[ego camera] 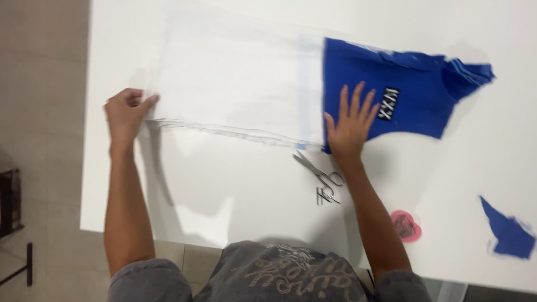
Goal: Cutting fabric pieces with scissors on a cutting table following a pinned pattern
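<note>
A blue fabric garment (414, 95) with a small black-and-white patch lies on the white table (235, 190), partly covered by a large sheet of translucent white paper (235, 84). My right hand (349, 123) presses flat with spread fingers on the blue fabric at the paper's right edge. My left hand (127, 114) pinches the paper's near left corner between thumb and fingers. Metal scissors (319, 176) lie shut on the table just below my right hand, beside my forearm.
A pink heart-shaped item (405, 225) sits near the table's front edge, right of my right arm. A blue fabric scrap (510, 235) lies at the far right. Tiled floor (39, 84) and a dark piece of furniture (10, 201) are to the left.
</note>
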